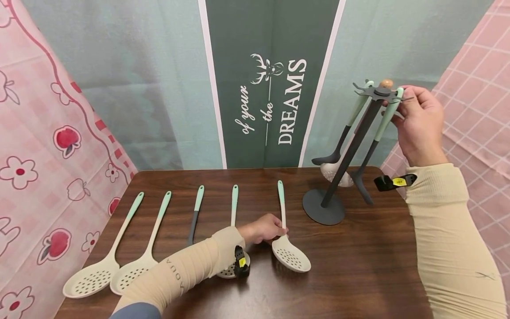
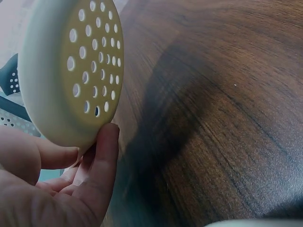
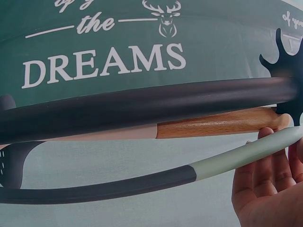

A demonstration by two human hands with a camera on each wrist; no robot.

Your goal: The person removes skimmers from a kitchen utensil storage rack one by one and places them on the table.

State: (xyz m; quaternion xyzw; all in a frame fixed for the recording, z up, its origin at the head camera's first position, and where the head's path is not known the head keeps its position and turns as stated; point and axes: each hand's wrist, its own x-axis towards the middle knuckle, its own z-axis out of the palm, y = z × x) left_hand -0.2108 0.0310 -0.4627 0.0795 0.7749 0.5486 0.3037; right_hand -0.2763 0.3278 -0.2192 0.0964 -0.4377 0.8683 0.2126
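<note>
My left hand (image 1: pixel 264 228) pinches a white skimmer (image 1: pixel 292 256) between thumb and fingers, low on its shaft beside the perforated bowl. Seen from the left wrist, the skimmer's bowl (image 2: pixel 71 71) is tilted over the dark wood, a shadow beside it. My right hand (image 1: pixel 422 119) is up at the hooks of a dark grey utensil stand (image 1: pixel 350 153). Its fingers pinch the top of the pale green handle (image 1: pixel 386 117) of a dark-ended utensil hanging there. In the right wrist view, fingers lie behind that handle (image 3: pixel 241 153); the thumb is mostly cut off by the frame edge.
Other utensils hang on the stand, including one with a dark head (image 1: pixel 328 158) and a white perforated one (image 1: pixel 330 173). To the left lie two white skimmers (image 1: pixel 90 280), a dark-shafted utensil (image 1: pixel 195 217) and another green-handled skimmer (image 1: pixel 234 199), partly under my left arm. Curtains stand behind the table (image 1: pixel 358 274).
</note>
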